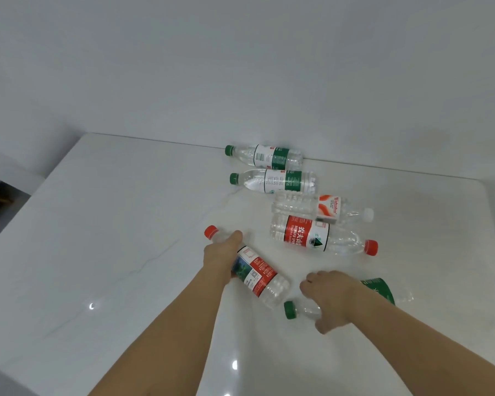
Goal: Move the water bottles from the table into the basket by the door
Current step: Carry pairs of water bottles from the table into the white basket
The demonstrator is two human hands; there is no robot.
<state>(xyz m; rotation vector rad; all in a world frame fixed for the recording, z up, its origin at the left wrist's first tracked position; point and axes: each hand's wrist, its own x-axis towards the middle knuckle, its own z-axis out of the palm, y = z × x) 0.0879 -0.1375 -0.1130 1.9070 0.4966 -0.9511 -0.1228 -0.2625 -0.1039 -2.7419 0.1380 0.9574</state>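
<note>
Six water bottles lie on their sides on a shiny white desk (97, 252) that stands against a white wall (240, 67).

The left hand (222, 252) is curled around a bottle with a red cap and red label (257, 274). It holds the bottle near the neck. The cap points to the far left, and the bottom points to the near right. The bottle is lying on the desk.

The right hand (330, 295) is curled over a bottle with a green cap and green label (379, 290). This bottle is the nearest one. Its cap sticks out to the left of the hand, and its label shows to the right of the hand.

Four more bottles lie farther away, and no hand touches them. A second red bottle (306, 234) lies with its cap to the right. Just behind it is a bottle with a white cap (330, 207), also capped to the right; the two look like they touch. Behind those is a green bottle (280, 180) with its cap to the left. The farthest green bottle (269, 156) lies right by the wall, cap to the left.
</note>
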